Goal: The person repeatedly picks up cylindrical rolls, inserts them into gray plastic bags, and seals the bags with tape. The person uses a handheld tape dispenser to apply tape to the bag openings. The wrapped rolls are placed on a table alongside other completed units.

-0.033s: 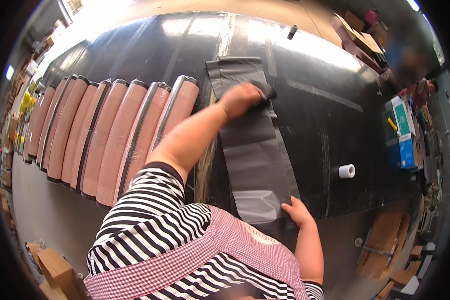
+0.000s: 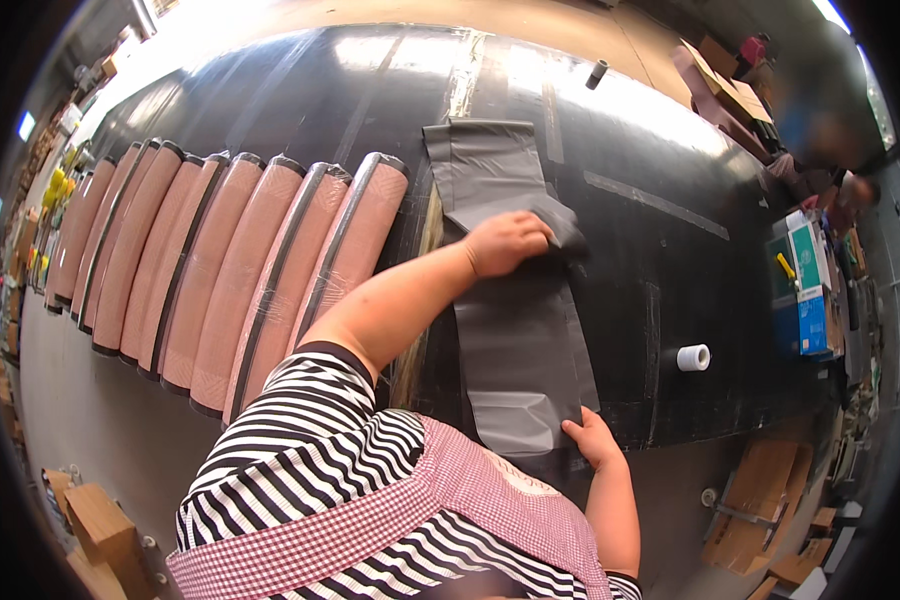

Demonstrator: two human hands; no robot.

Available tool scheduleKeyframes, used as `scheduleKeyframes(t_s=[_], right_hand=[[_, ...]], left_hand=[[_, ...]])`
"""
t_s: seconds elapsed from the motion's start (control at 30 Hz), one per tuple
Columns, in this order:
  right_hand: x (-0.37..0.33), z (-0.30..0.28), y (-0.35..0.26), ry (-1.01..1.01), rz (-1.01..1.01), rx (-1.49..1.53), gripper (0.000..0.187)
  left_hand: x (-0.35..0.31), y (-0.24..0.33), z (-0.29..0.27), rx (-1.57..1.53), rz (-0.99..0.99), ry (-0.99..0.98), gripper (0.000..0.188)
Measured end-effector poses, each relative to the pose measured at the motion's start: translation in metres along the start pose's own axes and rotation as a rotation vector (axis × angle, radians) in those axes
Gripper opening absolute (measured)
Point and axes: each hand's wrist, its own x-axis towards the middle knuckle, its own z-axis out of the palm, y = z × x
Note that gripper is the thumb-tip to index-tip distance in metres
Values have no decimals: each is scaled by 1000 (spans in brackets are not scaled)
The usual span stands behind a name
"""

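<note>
A long, dark grey plastic bag [image 2: 515, 335] lies flat on the black table, stretching away from my body. My left hand [image 2: 510, 242] is closed on a gathered fold of it about midway along, the plastic bunching up beside the fingers. At the near end, my right hand [image 2: 592, 437] pinches the bag's right edge between thumb and fingers. The bag's near end catches the light and looks paler. Left of the bag stands a row of several pink rolled mats [image 2: 345, 240] with dark edging, wrapped in clear film.
The black table [image 2: 670, 270] carries a white tape roll [image 2: 693, 357] at right and a small dark cylinder [image 2: 597, 73] at the far edge. Blue and green boxes [image 2: 812, 320] stand at the right edge. Cardboard boxes [image 2: 105, 520] sit lower left. A blurred person [image 2: 840, 200] is at far right.
My left hand has come nearer to me and slightly right, with the fold of grey plastic in it. My right hand stays at the near edge. The whole view has shifted slightly.
</note>
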Motion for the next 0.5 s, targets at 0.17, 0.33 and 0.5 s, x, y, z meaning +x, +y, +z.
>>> scheduleKeyframes(t_s=[0.17, 0.33, 0.5], right_hand=[[-4, 5, -7, -38, 39, 143, 32], [3, 6, -6, 80, -63, 65, 24], [12, 1, -14, 275, -97, -167, 16]], left_hand=[[9, 16, -19, -76, -44, 116, 4], [34, -78, -53, 98, -239, 304, 24], [0, -97, -45, 405, -1156, -201, 74]])
